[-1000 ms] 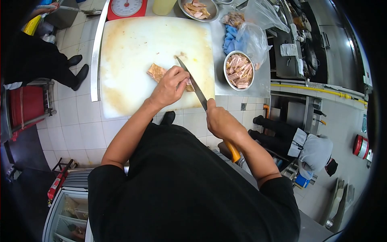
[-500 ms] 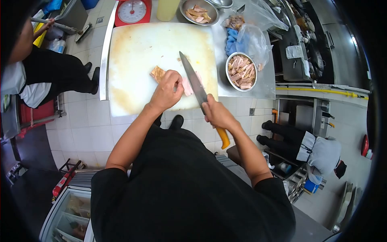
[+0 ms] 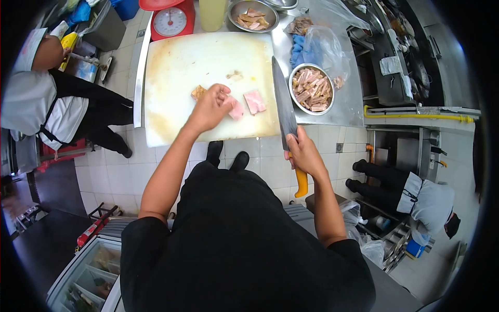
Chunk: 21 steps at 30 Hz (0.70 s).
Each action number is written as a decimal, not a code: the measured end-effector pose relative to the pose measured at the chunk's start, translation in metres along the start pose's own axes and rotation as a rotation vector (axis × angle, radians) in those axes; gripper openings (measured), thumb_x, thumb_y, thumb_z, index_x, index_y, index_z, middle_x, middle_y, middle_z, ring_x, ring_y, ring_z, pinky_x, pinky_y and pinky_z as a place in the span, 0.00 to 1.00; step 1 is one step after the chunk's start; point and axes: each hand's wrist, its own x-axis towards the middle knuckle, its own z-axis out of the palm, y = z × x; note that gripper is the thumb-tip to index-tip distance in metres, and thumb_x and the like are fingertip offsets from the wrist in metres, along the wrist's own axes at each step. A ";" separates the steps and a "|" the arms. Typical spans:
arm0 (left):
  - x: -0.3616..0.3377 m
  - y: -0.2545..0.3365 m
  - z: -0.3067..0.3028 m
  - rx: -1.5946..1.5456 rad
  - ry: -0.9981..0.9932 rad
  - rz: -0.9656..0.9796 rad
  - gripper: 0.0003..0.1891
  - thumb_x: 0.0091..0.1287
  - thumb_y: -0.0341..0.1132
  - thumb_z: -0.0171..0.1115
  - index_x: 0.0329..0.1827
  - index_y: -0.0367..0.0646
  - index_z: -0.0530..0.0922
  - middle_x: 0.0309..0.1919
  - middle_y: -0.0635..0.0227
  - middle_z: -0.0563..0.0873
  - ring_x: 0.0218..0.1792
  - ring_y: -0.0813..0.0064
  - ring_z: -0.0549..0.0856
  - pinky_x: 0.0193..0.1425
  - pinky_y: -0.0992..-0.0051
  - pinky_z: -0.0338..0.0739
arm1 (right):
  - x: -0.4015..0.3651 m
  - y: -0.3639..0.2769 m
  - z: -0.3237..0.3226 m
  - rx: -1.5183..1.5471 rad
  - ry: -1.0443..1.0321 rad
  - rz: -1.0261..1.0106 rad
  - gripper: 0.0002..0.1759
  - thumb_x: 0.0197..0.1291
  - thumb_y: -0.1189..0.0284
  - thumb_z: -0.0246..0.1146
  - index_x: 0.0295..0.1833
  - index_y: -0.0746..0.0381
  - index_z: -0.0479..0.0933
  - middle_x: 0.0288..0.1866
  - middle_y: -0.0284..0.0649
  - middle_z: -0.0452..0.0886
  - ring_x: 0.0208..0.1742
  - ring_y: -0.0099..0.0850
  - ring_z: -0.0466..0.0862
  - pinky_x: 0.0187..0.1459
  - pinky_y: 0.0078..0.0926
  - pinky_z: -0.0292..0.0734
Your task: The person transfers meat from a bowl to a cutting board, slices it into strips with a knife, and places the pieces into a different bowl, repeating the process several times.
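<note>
On the white cutting board (image 3: 208, 57), my left hand (image 3: 209, 110) has its fingers curled over a piece of meat (image 3: 236, 109), whose pink side shows beyond the fingertips. A browned bit of meat (image 3: 197, 92) sticks out behind the knuckles; whether both belong to one block is hidden. A cut pink slice (image 3: 254, 102) lies flat to the right, apart from the hand. My right hand (image 3: 306, 153) is closed round the kitchen knife (image 3: 283, 99) near its yellow handle. The blade points away from me, along the board's right edge, not touching the meat.
Right of the board stands a steel bowl (image 3: 331, 99) of meat strips, with a blue cloth (image 3: 306, 51) and plastic bags behind. Another bowl (image 3: 274, 23), a yellowish container (image 3: 212, 15) and a red scale (image 3: 186, 26) line the back. Other people stand left and right.
The knife has moved right, from beside the meat to the board's right edge. A cut slice now lies apart from the meat under my left hand, whose fingers have loosened slightly.
</note>
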 end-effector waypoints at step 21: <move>0.040 0.032 0.017 0.688 -0.262 0.406 0.20 0.63 0.35 0.71 0.53 0.36 0.74 0.51 0.53 0.78 0.58 0.54 0.75 0.64 0.62 0.72 | -0.019 0.036 -0.006 0.053 -0.091 0.038 0.12 0.78 0.64 0.51 0.45 0.63 0.63 0.24 0.38 0.74 0.16 0.22 0.72 0.17 0.24 0.71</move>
